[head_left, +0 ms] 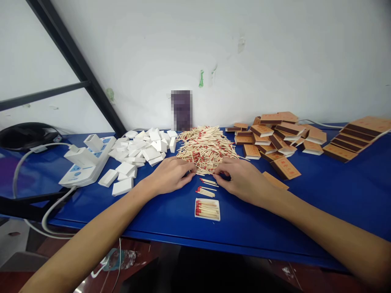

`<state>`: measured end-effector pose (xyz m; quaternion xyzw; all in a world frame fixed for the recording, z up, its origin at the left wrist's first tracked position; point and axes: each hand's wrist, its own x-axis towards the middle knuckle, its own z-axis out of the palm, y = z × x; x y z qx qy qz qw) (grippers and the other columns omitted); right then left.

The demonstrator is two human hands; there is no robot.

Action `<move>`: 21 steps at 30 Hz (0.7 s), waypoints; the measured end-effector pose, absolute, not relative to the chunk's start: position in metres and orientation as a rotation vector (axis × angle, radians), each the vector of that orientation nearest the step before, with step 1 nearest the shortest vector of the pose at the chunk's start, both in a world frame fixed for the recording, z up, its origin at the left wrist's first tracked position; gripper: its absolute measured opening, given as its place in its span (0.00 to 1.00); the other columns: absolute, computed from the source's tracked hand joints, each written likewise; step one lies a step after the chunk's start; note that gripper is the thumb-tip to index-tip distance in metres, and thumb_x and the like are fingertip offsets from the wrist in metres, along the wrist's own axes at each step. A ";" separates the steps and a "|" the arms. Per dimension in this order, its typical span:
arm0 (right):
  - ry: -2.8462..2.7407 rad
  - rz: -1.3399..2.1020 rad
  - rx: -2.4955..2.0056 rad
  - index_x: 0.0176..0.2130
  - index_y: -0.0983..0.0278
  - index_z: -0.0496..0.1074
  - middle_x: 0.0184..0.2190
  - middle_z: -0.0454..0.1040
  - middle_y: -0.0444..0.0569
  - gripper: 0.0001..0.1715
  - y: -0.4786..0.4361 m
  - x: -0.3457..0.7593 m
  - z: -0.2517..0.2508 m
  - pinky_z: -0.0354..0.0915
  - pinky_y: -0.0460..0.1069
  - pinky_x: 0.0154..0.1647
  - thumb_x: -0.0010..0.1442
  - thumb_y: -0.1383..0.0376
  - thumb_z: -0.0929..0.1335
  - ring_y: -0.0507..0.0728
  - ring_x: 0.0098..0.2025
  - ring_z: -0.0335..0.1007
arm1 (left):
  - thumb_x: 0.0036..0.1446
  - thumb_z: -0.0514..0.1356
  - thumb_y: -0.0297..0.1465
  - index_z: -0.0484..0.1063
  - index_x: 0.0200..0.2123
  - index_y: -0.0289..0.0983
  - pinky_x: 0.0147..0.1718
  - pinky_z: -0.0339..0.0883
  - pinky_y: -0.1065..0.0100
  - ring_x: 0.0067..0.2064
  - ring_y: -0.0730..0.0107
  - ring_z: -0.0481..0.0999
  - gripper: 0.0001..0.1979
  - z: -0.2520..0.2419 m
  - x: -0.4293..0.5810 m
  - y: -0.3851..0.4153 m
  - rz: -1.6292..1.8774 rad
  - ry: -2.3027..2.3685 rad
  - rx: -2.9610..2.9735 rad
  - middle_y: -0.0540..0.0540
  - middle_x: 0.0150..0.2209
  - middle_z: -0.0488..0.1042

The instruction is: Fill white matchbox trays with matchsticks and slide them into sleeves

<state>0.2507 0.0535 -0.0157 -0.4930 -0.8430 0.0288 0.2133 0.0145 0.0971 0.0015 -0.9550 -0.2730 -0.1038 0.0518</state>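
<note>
The left hand (171, 175) and right hand (241, 177) are both at the near edge of the match heap (207, 148) — fingers curled, thumb close to forefinger, though I can't tell whether either pinches a match. Just nearer on the blue worktop (244, 230) lie two small rows of matches (206, 192), then a white tray (210, 219) holding more — red heads leftward. White trays (143, 148) are piled left, orange boxes (269, 136) right.
</note>
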 end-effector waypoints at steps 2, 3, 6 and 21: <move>-2.309 0.049 -1.347 0.31 0.63 0.74 0.32 0.74 0.49 0.08 0.054 0.252 -0.016 0.60 0.49 0.33 0.61 0.67 0.66 0.56 0.34 0.70 | 0.66 0.53 0.30 0.71 0.38 0.37 0.36 0.63 0.66 0.32 0.68 0.74 0.08 0.002 0.015 0.097 -0.326 -0.835 -2.894 0.50 0.31 0.76; -2.288 0.036 -1.326 0.30 0.63 0.73 0.32 0.74 0.49 0.07 0.053 0.252 -0.015 0.60 0.49 0.33 0.60 0.67 0.66 0.56 0.34 0.69 | 0.66 0.53 0.30 0.71 0.38 0.37 0.36 0.63 0.66 0.33 0.68 0.74 0.08 0.002 0.015 0.096 -0.350 -0.828 -2.896 0.49 0.31 0.75; -2.207 0.077 -1.239 0.28 0.63 0.71 0.28 0.73 0.46 0.06 0.051 0.253 -0.010 0.60 0.48 0.31 0.57 0.68 0.67 0.54 0.30 0.68 | 0.66 0.53 0.29 0.70 0.37 0.37 0.36 0.64 0.67 0.35 0.68 0.73 0.07 0.003 0.014 0.096 -0.495 -0.802 -2.907 0.48 0.34 0.74; -1.872 0.683 -1.207 0.38 0.62 0.78 0.20 0.75 0.42 0.12 0.045 0.254 0.000 0.65 0.45 0.23 0.60 0.66 0.65 0.52 0.20 0.71 | 0.66 0.55 0.26 0.72 0.43 0.36 0.39 0.71 0.67 0.39 0.71 0.77 0.07 0.003 0.014 0.094 -0.977 -0.729 -2.994 0.46 0.38 0.78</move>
